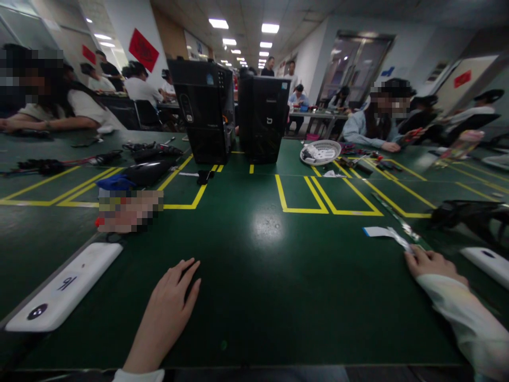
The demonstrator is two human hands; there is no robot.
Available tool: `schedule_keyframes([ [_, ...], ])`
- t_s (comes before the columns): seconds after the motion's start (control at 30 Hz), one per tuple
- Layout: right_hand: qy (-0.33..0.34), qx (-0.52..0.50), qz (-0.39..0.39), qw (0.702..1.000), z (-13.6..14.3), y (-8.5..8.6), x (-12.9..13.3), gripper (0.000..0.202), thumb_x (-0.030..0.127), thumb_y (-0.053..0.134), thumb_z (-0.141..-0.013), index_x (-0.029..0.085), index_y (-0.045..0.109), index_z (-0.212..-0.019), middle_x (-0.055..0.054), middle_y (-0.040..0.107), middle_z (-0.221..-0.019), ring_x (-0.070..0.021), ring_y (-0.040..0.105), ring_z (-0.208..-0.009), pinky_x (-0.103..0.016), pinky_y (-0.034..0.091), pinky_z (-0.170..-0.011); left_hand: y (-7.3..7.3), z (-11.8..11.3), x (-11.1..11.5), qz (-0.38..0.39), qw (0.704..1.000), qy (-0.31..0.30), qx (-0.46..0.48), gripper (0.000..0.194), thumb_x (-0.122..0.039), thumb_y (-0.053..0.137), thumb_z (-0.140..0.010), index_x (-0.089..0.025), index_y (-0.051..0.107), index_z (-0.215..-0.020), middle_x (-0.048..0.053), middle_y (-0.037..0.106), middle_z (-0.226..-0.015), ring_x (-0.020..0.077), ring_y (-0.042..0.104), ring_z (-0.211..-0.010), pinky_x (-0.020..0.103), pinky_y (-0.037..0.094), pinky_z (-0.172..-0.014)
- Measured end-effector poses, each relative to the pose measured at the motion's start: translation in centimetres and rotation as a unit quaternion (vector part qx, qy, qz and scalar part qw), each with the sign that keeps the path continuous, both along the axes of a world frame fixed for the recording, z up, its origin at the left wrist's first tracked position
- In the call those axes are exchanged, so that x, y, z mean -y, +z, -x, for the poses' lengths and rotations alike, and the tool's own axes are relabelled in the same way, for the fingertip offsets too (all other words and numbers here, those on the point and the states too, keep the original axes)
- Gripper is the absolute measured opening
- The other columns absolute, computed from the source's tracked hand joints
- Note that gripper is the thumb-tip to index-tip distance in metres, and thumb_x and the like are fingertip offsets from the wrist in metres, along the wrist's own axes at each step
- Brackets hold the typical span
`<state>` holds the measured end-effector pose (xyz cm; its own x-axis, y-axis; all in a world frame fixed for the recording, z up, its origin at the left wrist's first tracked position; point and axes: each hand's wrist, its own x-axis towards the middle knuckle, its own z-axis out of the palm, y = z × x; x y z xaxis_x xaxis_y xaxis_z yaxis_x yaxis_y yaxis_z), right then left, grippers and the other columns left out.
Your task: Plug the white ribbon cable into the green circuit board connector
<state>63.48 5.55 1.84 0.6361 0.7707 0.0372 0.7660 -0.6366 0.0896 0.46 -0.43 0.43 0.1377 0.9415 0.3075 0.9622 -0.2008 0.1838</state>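
Observation:
My left hand [169, 300] rests on the green table with its fingers stretched out and nothing in it. Out to the right, my right hand [433, 265] has its fingers closed at the near end of a white flat ribbon cable [379, 232] with a blue tip. The cable lies low over the tabletop and its far end points left. Just beyond that hand lies a long thin strip [393, 215], slanting away from me; its kind I cannot make out. My right thumb and fingertips are partly hidden.
Two black computer towers [204, 111] [264, 119] stand at the back. A white basket [321, 152] holds small items. White oblong devices lie left [66, 286] and right [487, 265]. Cables [51, 165], a black bag-like item [469, 215] and yellow tape outlines [306, 210] surround the middle. People sit beyond.

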Motion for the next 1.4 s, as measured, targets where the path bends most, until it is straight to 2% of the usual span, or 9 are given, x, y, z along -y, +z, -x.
schedule_keyframes([
  [0.17, -0.026, -0.066, -0.013, 0.997, 0.3, 0.3, -0.4, 0.061, 0.050, 0.021, -0.093, 0.020, 0.054, -0.134, -0.024, 0.042, -0.143, -0.0430, 0.043, -0.126, -0.061, 0.039, -0.093, 0.1, -0.2, -0.1, -0.005, 1.000, 0.000, -0.001, 0.053, -0.046, 0.035, -0.094, -0.015, 0.056, -0.131, 0.014, 0.056, -0.134, 0.0305, 0.051, -0.126, 0.052, 0.042, -0.105],
  [0.47, 0.036, 0.009, -0.076, 0.996, 0.3, -0.9, 0.2, 0.059, 0.047, 0.022, -0.093, 0.013, 0.062, -0.121, -0.026, 0.053, -0.131, -0.0420, 0.052, -0.118, -0.059, 0.045, -0.088, 0.0, -0.2, 0.0, -0.020, 1.000, -0.001, 0.002, 0.052, -0.045, 0.035, -0.094, -0.014, 0.058, -0.129, 0.015, 0.057, -0.132, 0.0302, 0.053, -0.123, 0.051, 0.042, -0.105],
  [0.57, 0.132, 0.050, -0.122, 0.983, 0.3, -1.3, -0.4, 0.049, 0.039, 0.029, -0.091, 0.013, 0.068, -0.104, -0.025, 0.057, -0.128, -0.0406, 0.053, -0.118, -0.061, 0.045, -0.090, 0.1, -0.3, 0.0, -0.019, 1.000, 0.000, 0.003, 0.052, -0.045, 0.035, -0.094, -0.013, 0.059, -0.128, 0.015, 0.058, -0.131, 0.0307, 0.054, -0.122, 0.052, 0.044, -0.104],
  [0.73, 0.294, 0.024, -0.149, 0.944, 2.3, -2.6, -3.1, 0.037, 0.029, 0.039, -0.085, 0.012, 0.068, -0.100, -0.019, 0.066, -0.115, -0.0286, 0.061, -0.110, -0.041, 0.048, -0.099, 0.4, -0.5, 0.0, -0.018, 1.000, 0.002, 0.000, 0.052, -0.044, 0.035, -0.094, -0.012, 0.058, -0.128, 0.016, 0.058, -0.131, 0.0315, 0.053, -0.123, 0.053, 0.044, -0.104],
  [0.87, 0.405, -0.003, -0.191, 0.894, 7.4, -3.1, -5.7, 0.039, 0.032, 0.040, -0.087, 0.013, 0.066, -0.108, -0.017, 0.065, -0.119, -0.0286, 0.061, -0.110, -0.046, 0.049, -0.096, 0.4, -0.5, 0.0, -0.011, 1.000, 0.002, 0.002, 0.051, -0.044, 0.036, -0.095, -0.013, 0.058, -0.129, 0.016, 0.058, -0.132, 0.0314, 0.053, -0.124, 0.053, 0.044, -0.103],
  [1.03, 0.592, -0.091, -0.228, 0.767, 18.0, -1.8, -7.8, 0.037, 0.030, 0.039, -0.094, 0.013, 0.064, -0.113, -0.018, 0.064, -0.116, -0.0276, 0.060, -0.108, -0.050, 0.051, -0.091, 0.5, -0.4, 0.0, -0.002, 1.000, 0.005, 0.024, 0.049, -0.044, 0.037, -0.094, -0.017, 0.058, -0.129, 0.014, 0.058, -0.133, 0.0306, 0.052, -0.125, 0.053, 0.042, -0.105],
  [1.1, 0.630, -0.103, -0.217, 0.738, 22.6, -1.6, -8.1, 0.035, 0.029, 0.039, -0.095, 0.015, 0.064, -0.114, -0.016, 0.064, -0.117, -0.0259, 0.060, -0.108, -0.049, 0.051, -0.092, 0.6, -0.3, 0.0, 0.006, 0.999, 0.002, 0.046, 0.048, -0.045, 0.037, -0.094, -0.019, 0.058, -0.129, 0.012, 0.058, -0.133, 0.0292, 0.051, -0.126, 0.053, 0.041, -0.105],
  [1.27, 0.721, -0.169, -0.193, 0.644, 33.0, -2.0, -6.4, 0.032, 0.026, 0.044, -0.093, 0.015, 0.059, -0.118, -0.015, 0.062, -0.120, -0.0243, 0.056, -0.109, -0.046, 0.049, -0.092, 0.8, 0.2, -0.1, 0.037, 0.993, 0.015, 0.113, 0.046, -0.046, 0.037, -0.095, -0.023, 0.059, -0.128, 0.009, 0.059, -0.133, 0.0264, 0.052, -0.125, 0.051, 0.042, -0.105],
  [1.4, 0.768, -0.196, -0.157, 0.589, 38.4, -2.0, -3.4, 0.033, 0.029, 0.051, -0.090, 0.016, 0.057, -0.120, -0.013, 0.060, -0.124, -0.0233, 0.054, -0.112, -0.042, 0.047, -0.093, 0.7, 0.5, -0.3, 0.039, 0.987, 0.023, 0.155, 0.045, -0.046, 0.037, -0.094, -0.023, 0.061, -0.124, 0.008, 0.061, -0.129, 0.0249, 0.054, -0.123, 0.049, 0.042, -0.105],
])
